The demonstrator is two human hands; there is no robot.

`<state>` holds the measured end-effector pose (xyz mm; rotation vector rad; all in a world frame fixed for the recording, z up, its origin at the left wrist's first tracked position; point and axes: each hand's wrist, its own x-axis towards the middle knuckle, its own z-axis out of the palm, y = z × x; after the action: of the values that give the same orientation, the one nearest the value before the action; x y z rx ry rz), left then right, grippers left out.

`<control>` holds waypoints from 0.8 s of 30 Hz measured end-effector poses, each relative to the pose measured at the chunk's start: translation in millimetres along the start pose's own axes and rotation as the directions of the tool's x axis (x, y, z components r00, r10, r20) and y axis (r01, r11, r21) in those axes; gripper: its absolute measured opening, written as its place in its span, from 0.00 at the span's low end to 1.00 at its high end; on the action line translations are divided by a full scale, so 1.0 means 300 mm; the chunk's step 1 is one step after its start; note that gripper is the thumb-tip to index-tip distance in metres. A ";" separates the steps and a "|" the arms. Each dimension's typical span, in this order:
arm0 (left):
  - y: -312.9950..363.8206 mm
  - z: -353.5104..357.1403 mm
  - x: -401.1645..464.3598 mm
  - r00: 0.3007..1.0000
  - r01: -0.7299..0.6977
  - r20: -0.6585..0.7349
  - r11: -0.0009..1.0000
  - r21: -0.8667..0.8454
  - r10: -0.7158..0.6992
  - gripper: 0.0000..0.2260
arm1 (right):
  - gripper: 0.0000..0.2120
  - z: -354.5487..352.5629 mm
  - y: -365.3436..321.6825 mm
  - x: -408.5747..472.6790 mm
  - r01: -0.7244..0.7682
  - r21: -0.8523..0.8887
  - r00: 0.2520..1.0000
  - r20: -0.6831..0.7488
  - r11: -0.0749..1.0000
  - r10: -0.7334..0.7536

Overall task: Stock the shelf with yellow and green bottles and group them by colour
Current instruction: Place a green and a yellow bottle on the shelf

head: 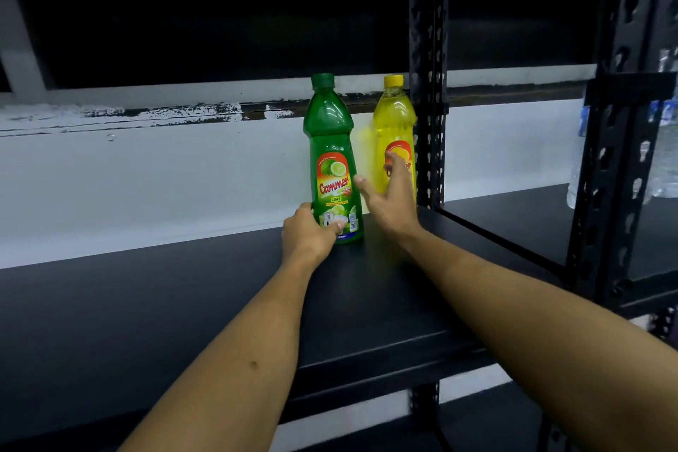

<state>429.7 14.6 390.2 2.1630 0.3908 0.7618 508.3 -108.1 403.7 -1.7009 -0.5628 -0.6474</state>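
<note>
A green bottle point(332, 158) with a green cap stands upright on the black shelf point(183, 297), near its back right corner. My left hand point(306, 237) grips its base, fingers curled round the lower label. A yellow bottle point(394, 128) with a yellow cap stands upright just to the right, against the back wall. My right hand point(389, 198) is spread open in front of the yellow bottle's lower half, fingers straight, holding nothing; whether it touches the bottle is unclear.
A black perforated upright post point(429, 92) rises right of the yellow bottle. Another black post point(623, 121) stands at the far right. The neighbouring shelf bay point(521, 224) holds clear water bottles point(660, 158) at the frame's right edge. A white wall backs the shelf.
</note>
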 end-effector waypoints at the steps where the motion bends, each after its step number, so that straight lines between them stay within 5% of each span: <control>1: 0.004 -0.010 -0.016 1.000 -0.004 0.017 1.000 -0.015 0.005 0.20 | 0.36 0.008 -0.015 -0.027 -0.123 0.093 0.983 0.150 0.988 0.109; 4: 0.002 -0.039 -0.067 0.996 -0.041 0.079 0.999 0.031 0.038 0.18 | 0.30 0.015 0.002 -0.066 -0.280 0.058 0.883 0.407 0.958 0.233; 12: -0.001 -0.089 -0.166 0.965 -0.151 0.255 0.918 0.367 0.057 0.16 | 0.33 -0.079 -0.014 -0.121 -0.278 0.047 0.936 0.236 0.959 0.260; 20: 0.008 -0.083 -0.162 0.960 -0.178 0.276 0.872 0.456 0.052 0.11 | 0.23 -0.185 0.046 -0.106 -0.346 -0.125 0.938 -0.063 0.930 0.341; 24: -0.002 -0.072 -0.147 0.957 -0.198 0.281 0.870 0.452 0.071 0.12 | 0.20 -0.209 0.055 -0.081 -0.397 -0.132 0.918 -0.087 0.908 0.388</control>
<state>381.9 5.4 383.3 2.7429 0.3143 0.4777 494.0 -173.5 386.4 -1.8576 -0.1206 -0.4519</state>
